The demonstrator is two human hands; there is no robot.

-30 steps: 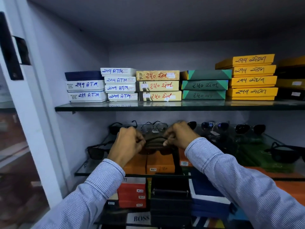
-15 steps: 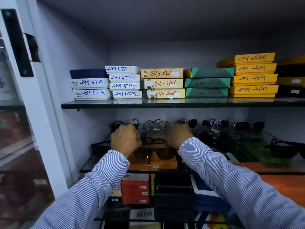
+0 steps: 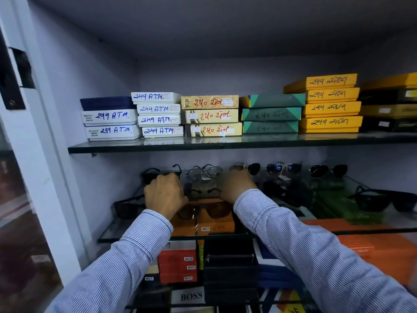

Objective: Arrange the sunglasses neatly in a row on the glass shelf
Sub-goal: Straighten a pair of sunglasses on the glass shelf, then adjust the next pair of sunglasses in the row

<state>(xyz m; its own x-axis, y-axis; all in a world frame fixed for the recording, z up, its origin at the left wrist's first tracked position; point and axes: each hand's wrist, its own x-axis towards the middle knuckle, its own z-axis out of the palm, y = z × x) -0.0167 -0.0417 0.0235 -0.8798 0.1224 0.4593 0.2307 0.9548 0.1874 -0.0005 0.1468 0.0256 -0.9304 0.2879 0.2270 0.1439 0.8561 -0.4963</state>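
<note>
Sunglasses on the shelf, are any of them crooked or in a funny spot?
Yes. The back row lines up neatly, but a black pair at the left sits alone near the front, and another black pair at the far right sits forward too. Both hands cover the middle, so that part is hidden.

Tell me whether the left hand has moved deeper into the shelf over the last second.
Yes. The left hand went farther back, toward the black sunglasses.

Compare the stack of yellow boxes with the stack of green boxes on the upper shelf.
The yellow boxes stack four high; the green boxes only three. The yellow stack's handwriting reads clearly; the green stack's is faint. The yellow stack's top box sits skewed; the green stack is squarer. Both rest side by side on the upper shelf.
</note>
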